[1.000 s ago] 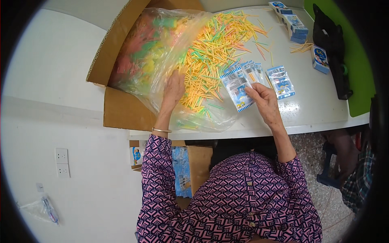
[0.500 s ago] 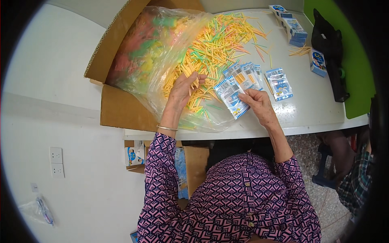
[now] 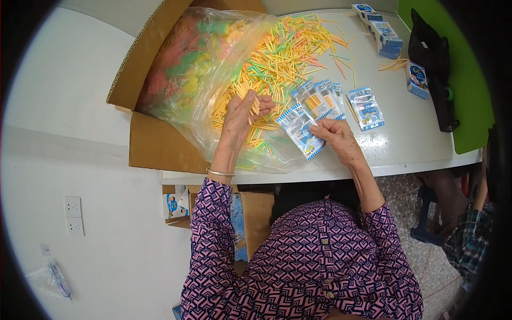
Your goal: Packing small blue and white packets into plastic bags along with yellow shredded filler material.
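My left hand [image 3: 238, 118] is over the near side of a pile of thin yellow, orange and green sticks [image 3: 282, 50]. Its thumb clamps a small bunch of yellow sticks [image 3: 249, 96], while the other fingertips point right. My right hand [image 3: 340, 140] pinches the lower right part of a blue-and-white sachet [image 3: 300, 128] between thumb and fingers. Behind that sachet several more sachets [image 3: 319, 100] fan out, some with sticks showing inside; whether the hand grips these too, I cannot tell. A further sachet [image 3: 366, 109] lies flat to the right of them.
A cardboard box [image 3: 160, 141] lies tipped on the left, its clear plastic bag [image 3: 213, 69] of coloured sticks spilling onto the white table [image 3: 405, 144]. Stacked small boxes [image 3: 386, 40], another small box [image 3: 417, 80] and a black object [image 3: 434, 69] line the right side. Someone's checked sleeve [image 3: 469, 242] shows at far right.
The view has shifted slightly. My left hand's fingers have turned a little, and the bunch of sticks shows more clearly. My right hand keeps its pinch on the sachet.
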{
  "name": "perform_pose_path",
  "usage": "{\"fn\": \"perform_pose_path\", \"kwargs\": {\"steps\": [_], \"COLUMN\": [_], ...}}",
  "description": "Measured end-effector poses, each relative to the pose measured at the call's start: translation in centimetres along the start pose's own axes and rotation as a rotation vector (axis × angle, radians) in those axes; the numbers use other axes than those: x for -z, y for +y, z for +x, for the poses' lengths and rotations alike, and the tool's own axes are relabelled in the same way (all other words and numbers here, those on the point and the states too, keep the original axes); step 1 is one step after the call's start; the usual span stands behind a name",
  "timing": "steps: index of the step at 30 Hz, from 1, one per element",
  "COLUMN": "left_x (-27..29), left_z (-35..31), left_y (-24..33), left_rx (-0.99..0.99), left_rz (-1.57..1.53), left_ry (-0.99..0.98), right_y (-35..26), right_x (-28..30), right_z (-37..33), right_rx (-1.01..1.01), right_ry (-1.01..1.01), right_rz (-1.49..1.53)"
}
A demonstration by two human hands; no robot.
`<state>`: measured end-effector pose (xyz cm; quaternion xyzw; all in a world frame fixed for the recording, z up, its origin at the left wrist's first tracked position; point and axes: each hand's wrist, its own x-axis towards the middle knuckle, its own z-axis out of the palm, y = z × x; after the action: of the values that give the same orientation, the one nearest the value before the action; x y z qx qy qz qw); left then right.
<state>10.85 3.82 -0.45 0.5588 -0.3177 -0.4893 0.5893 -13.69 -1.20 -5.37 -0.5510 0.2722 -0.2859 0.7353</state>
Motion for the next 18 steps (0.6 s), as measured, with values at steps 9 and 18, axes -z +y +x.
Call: {"fn": "perform_pose_path", "kwargs": {"steps": [9,18], "left_x": [-5.3,-6.9], "left_z": [-2.8,-4.5], "left_y": [1.6,0.4], "left_rx": [-0.132,-0.130], "left_rz": [-0.085,0.092], "left_ry": [-0.078,-0.134], "right_y": [0.1,0.1], "right_x": [0.3,0.4], "right_z": [-0.4,-0.8], "right_rx": [-0.026,0.050], "right_ry": [-0.100,-0.093], "right_rz": [0.137,-0.084]}}
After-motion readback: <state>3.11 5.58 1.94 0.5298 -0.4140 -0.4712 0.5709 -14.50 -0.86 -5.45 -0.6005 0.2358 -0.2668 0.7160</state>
